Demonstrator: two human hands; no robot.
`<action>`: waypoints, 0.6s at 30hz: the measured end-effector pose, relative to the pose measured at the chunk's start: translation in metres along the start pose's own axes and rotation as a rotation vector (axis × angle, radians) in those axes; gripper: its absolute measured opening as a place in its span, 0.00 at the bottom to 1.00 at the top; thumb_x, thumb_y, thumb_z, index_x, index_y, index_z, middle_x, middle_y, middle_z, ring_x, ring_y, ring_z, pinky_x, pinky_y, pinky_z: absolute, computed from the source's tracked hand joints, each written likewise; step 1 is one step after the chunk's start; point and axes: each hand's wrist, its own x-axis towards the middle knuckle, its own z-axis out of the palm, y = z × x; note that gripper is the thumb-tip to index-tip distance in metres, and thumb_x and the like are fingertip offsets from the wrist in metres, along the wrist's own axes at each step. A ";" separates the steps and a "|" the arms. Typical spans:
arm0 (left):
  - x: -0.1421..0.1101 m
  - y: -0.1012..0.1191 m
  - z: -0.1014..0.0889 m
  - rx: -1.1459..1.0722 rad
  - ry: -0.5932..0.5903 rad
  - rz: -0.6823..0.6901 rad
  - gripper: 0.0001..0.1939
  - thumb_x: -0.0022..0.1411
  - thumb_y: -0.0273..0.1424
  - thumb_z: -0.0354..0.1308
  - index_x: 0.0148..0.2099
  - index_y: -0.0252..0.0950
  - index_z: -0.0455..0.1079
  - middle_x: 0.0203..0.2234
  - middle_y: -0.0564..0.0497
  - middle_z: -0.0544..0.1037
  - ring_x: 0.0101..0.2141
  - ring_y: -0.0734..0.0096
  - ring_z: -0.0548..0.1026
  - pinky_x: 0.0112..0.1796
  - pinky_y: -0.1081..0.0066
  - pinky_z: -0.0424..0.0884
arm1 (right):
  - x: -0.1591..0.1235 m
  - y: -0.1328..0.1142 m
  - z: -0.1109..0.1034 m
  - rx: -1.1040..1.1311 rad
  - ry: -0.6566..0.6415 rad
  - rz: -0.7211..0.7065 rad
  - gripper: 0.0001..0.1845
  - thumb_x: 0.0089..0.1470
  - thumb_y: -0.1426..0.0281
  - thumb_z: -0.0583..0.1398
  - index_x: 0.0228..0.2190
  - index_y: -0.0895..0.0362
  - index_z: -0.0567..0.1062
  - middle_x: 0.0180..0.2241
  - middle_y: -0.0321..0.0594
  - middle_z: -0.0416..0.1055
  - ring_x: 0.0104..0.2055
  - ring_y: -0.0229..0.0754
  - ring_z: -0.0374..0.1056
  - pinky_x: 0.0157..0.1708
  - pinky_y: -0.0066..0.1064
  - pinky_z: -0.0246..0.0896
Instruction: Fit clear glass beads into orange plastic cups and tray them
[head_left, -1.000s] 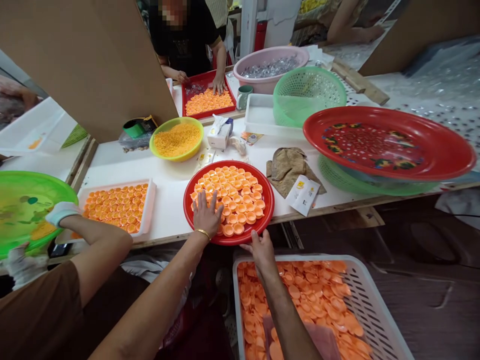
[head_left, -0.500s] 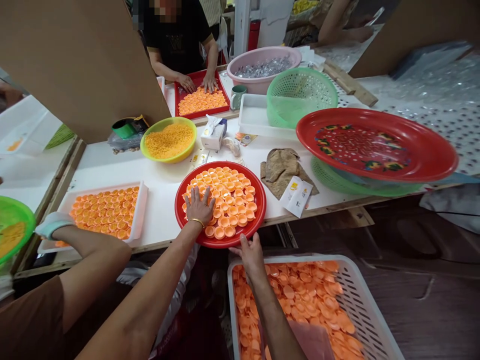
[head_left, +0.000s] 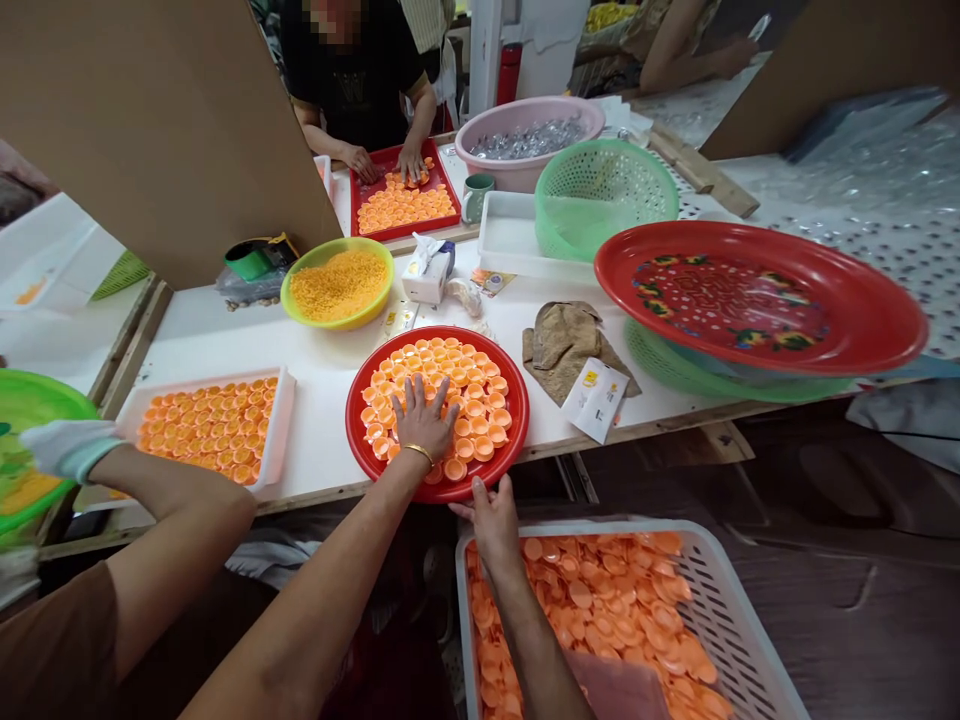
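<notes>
A round red tray (head_left: 358, 440) full of orange caps (head_left: 472, 385) sits at the near edge of the white table (head_left: 225, 335). My left hand (head_left: 424, 422), a gold bangle at its wrist, lies flat and open on the caps with fingers spread. My right hand (head_left: 484, 515) grips the tray's near rim from below. Under it, a white slotted crate (head_left: 720, 600) holds a heap of loose orange caps (head_left: 615, 600).
A white tray of orange caps (head_left: 214, 422) lies left, beside a co-worker's gloved hand (head_left: 71, 447) and green basin (head_left: 30, 405). Yellow-green bowl (head_left: 339, 283), tissue box (head_left: 427, 272), rag (head_left: 562, 340), packet (head_left: 598, 398). Large red dish (head_left: 757, 300) on green baskets right. Another person works at a red tray (head_left: 401, 195).
My left hand slid right across the caps toward the tray's middle. My right hand kept its grip on the near rim. The co-worker's gloved hand and green basin shifted at left.
</notes>
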 end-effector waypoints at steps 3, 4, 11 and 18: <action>-0.002 0.003 0.001 -0.002 -0.001 0.039 0.28 0.65 0.48 0.39 0.66 0.54 0.46 0.68 0.51 0.43 0.66 0.51 0.37 0.61 0.44 0.37 | 0.000 -0.003 0.001 0.005 -0.005 -0.001 0.29 0.45 0.60 0.62 0.46 0.55 0.58 0.32 0.35 0.71 0.27 0.42 0.74 0.28 0.39 0.76; -0.003 0.004 0.000 -0.006 -0.017 0.040 0.28 0.65 0.48 0.40 0.66 0.54 0.47 0.68 0.50 0.44 0.66 0.51 0.37 0.61 0.44 0.37 | 0.000 -0.004 0.002 0.007 -0.009 -0.001 0.28 0.45 0.60 0.63 0.45 0.55 0.59 0.31 0.34 0.72 0.27 0.42 0.74 0.27 0.39 0.75; -0.024 -0.019 -0.039 -0.143 0.151 -0.027 0.26 0.67 0.44 0.42 0.66 0.52 0.50 0.67 0.46 0.46 0.66 0.54 0.40 0.60 0.44 0.40 | 0.001 -0.017 -0.012 -0.024 0.054 -0.046 0.36 0.37 0.60 0.66 0.47 0.57 0.62 0.28 0.33 0.74 0.25 0.43 0.72 0.22 0.35 0.72; -0.094 -0.069 -0.037 -1.031 0.255 -0.471 0.35 0.63 0.45 0.50 0.67 0.38 0.48 0.61 0.38 0.60 0.61 0.55 0.58 0.59 0.55 0.55 | -0.025 -0.039 -0.045 -0.159 0.043 0.010 0.52 0.37 0.52 0.66 0.60 0.57 0.54 0.32 0.39 0.78 0.31 0.48 0.75 0.28 0.34 0.71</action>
